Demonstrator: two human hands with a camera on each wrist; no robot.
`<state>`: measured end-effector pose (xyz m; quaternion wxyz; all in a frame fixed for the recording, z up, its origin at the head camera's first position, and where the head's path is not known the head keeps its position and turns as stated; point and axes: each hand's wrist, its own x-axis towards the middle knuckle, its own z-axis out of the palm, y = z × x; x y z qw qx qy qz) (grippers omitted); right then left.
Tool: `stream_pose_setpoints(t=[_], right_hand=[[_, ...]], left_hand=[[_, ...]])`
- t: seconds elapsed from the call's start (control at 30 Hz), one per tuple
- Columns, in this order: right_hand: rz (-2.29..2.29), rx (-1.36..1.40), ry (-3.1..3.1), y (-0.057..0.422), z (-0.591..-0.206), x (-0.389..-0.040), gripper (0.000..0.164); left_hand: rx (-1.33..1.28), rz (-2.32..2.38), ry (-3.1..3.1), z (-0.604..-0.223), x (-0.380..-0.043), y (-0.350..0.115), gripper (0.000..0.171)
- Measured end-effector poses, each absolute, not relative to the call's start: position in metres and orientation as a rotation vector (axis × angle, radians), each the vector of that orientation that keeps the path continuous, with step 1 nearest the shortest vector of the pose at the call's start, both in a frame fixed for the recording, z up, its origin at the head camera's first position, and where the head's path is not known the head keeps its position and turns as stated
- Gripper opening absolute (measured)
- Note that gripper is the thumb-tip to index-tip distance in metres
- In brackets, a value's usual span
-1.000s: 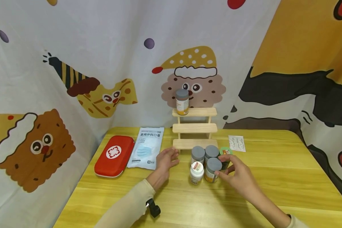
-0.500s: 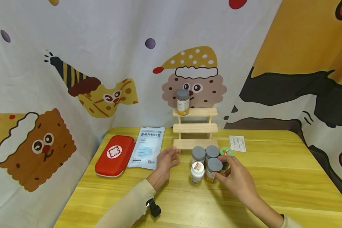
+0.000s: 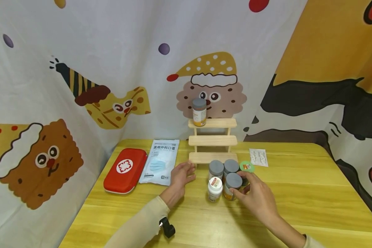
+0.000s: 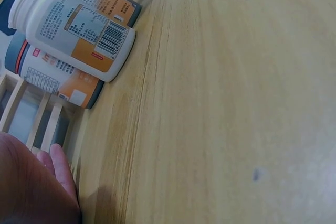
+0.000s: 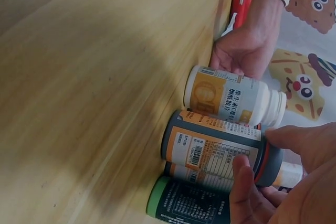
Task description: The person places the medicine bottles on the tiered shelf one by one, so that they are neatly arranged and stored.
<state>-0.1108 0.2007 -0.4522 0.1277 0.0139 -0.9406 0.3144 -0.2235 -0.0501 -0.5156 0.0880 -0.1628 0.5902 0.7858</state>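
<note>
My right hand (image 3: 258, 193) is at the front grey-lidded pill bottle (image 3: 232, 186), thumb on one side of its lid and fingers on the other. That bottle stands upright on the table. To its left is a small white bottle (image 3: 215, 190), and two more grey-lidded bottles (image 3: 216, 167) stand behind. A dark bottle with a green lid (image 3: 247, 166) is partly hidden behind my right fingers. My left hand (image 3: 180, 178), its fingers relaxed, lies by the left end of the bottom step of a wooden rack (image 3: 213, 157). Another grey-lidded bottle (image 3: 199, 113) sits on the rack's top step.
Left of my left hand lie a blue face-mask packet (image 3: 159, 162) and a red first-aid case (image 3: 125, 170). A small printed paper (image 3: 258, 157) lies right of the rack. Behind the table (image 3: 303, 186) hangs a cartoon-printed curtain (image 3: 136, 51).
My right hand has shifted slightly left, its thumb now nearer the front of the grey-lidded bottle. The left hand and the bottles stay in place.
</note>
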Motion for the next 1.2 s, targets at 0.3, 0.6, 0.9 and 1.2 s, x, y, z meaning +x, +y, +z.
stream_pose_setpoints(t=[0.3,0.6,0.9,1.2], right_hand=[[0.9,0.088,-2.705,0.201,-0.452,-0.11,0.06],[0.859,0.105,-2.663,0.204,-0.432,-0.104,0.058],[0.858,0.232,-2.506,0.207,-0.402,-0.101,0.057],[0.894,0.333,-2.414,0.211,-0.382,-0.114,0.057]], left_hand=[[-0.466,2.352,1.751,-0.515,-0.223,-0.051,0.031],[-0.47,2.344,1.755,-0.514,-0.222,-0.051,0.031],[-0.459,2.338,1.77,-0.511,-0.222,-0.051,0.032],[-0.463,2.323,1.774,-0.513,-0.222,-0.051,0.034]])
